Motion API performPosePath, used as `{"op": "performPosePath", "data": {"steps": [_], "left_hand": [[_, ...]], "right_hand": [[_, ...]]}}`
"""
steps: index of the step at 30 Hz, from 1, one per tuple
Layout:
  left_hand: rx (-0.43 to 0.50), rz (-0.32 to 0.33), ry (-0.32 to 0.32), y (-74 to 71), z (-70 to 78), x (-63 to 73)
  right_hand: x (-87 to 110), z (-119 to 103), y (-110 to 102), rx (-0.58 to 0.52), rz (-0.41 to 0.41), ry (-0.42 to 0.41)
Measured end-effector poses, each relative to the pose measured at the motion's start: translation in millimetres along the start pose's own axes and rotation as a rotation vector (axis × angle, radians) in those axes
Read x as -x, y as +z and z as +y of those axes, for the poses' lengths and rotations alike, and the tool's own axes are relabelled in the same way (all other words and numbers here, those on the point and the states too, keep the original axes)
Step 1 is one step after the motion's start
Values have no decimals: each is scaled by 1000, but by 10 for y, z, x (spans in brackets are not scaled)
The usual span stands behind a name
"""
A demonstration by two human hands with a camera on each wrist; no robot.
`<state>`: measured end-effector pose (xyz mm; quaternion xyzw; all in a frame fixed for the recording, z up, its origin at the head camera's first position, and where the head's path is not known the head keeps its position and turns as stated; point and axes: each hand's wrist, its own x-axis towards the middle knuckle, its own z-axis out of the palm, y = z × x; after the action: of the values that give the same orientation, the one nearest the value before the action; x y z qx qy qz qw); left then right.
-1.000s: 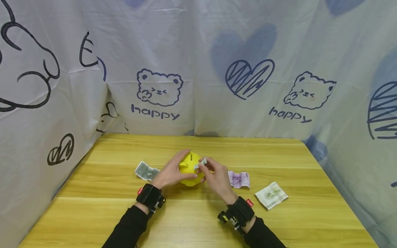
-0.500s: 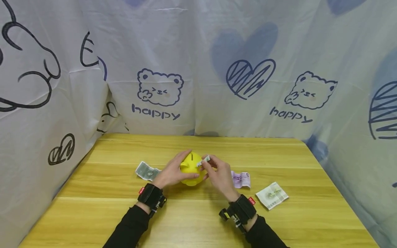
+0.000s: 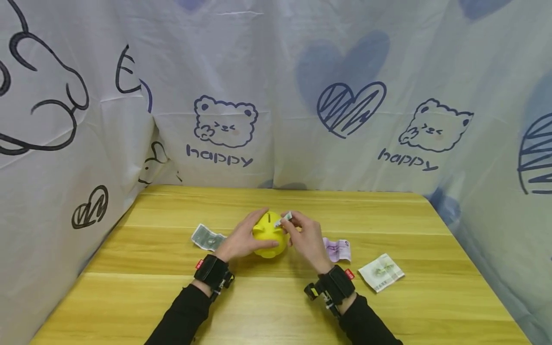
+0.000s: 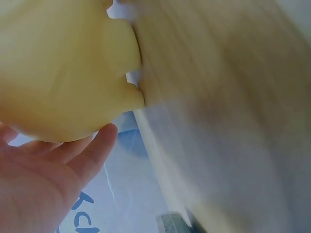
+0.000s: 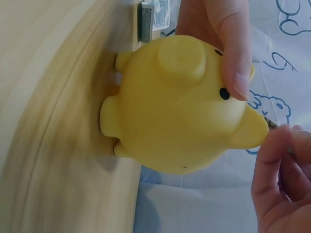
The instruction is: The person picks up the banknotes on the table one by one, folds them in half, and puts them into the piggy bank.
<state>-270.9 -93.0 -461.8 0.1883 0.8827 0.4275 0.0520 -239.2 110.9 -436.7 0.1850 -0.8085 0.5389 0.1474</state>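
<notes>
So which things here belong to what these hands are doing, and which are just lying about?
In use, it seems:
yellow piggy bank, held by the left hand
folded banknote, pinched by the right hand

Just lying about, perhaps for later:
grey-green banknote
purple banknote
pale banknote

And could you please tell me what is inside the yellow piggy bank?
The piggy bank is opaque, so its interior is hidden. A dark slot shows on top; the right hand pinches a folded note near the slot, not inside it.
</notes>
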Motion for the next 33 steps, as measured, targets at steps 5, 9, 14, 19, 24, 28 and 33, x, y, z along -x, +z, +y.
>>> {"op": "performPosePath", "data": {"steps": [5,9,14,19,24,28,33], "left_hand": [[-6,2,-3,3,-9,5],[-6,6,0,5,-13,-4],[-3,3,7,16,-25,-14],[-3,-4,6,20,-25,-14],[3,-7,-2,15,-7,-5],[6,-6,-9,13,-10,11],[19,-13,6,4,-6,8]], "right_hand": [[-48,26,36,61,-1,-4],[-92,29,48,52,-8,1],[-148,24,77,50,-15,19],[-188,17,101,53,-43,38],[-207,12,107,63,-56,48],[-220,12,118,79,-68,43],[-253,-6,118,109,-90,23]]}}
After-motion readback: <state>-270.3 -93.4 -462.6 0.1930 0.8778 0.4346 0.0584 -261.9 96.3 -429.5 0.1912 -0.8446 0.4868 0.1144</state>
